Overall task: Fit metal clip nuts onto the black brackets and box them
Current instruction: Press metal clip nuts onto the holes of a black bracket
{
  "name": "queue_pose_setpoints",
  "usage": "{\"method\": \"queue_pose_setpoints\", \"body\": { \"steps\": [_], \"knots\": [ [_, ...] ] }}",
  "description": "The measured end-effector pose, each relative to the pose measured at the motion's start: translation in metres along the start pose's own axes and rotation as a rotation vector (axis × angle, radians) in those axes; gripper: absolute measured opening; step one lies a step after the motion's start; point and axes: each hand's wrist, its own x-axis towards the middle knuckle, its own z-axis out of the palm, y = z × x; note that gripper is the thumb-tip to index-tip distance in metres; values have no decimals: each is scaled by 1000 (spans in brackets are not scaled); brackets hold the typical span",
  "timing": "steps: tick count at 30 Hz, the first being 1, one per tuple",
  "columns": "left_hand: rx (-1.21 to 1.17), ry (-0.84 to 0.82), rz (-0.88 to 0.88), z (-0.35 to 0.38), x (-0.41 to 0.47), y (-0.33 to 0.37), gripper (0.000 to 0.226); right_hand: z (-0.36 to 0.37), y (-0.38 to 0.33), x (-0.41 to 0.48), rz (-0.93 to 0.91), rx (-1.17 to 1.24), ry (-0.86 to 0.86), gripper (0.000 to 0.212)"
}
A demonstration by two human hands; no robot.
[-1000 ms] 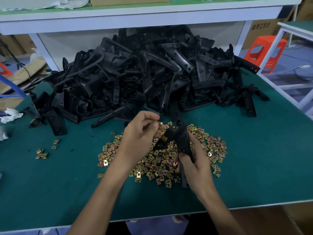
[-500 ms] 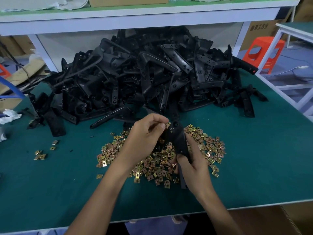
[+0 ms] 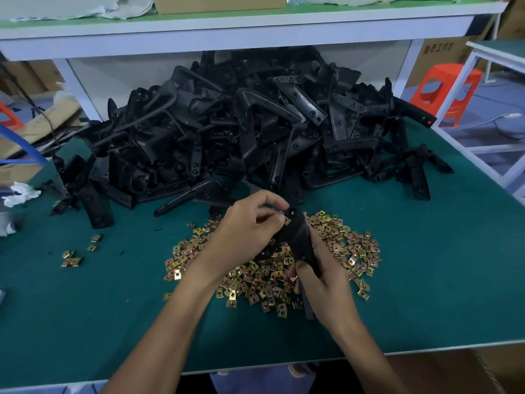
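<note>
Black held bracket: head view; tilted above the clip-nut pile, its upper end pointing toward the bracket heap beyond the pile
Left hand: thumb and forefinger curled, pinching the held bracket's upper end; a second ago they pinched a nut just left of that end, so the hand has closed in
Right hand: wrapped round the bracket's lower half over the pile's near side, as before
Nut being fitted: hidden under the left fingertips; cannot tell if it is seated
Meaning: probably mid-fit, nut going onto the tip; this piece not yet boxed
Stray nuts: small cluster well left of the pile on the green table
Cardboard box: on the shelf far beyond the pile; contents hidden
Brown carton: below the table edge, near-right of the pile; contents cannot be told
</note>
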Motion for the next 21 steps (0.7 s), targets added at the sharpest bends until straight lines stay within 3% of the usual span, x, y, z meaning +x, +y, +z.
{"method": "queue_pose_setpoints", "body": {
  "steps": [6, 8, 12, 17, 21],
  "knots": [
    [-46, 51, -37, 10, -8, 4, 23, 1, 2, 0, -36, 13, 59, 66],
    [95, 142, -6, 18, -12, 1, 29, 2, 2, 0, -35, 28, 78, 66],
    [377, 313, 190, 32, -15, 0, 17, 3, 3, 0, -14, -1, 93, 69],
    [338, 321, 160, 33, -17, -4, 19, 2, 4, 0, -14, 20, 73, 67],
    [380, 304, 97, 34, -23, -4, 39, 1, 2, 1, -9, 56, 92, 62]
  ]
}}
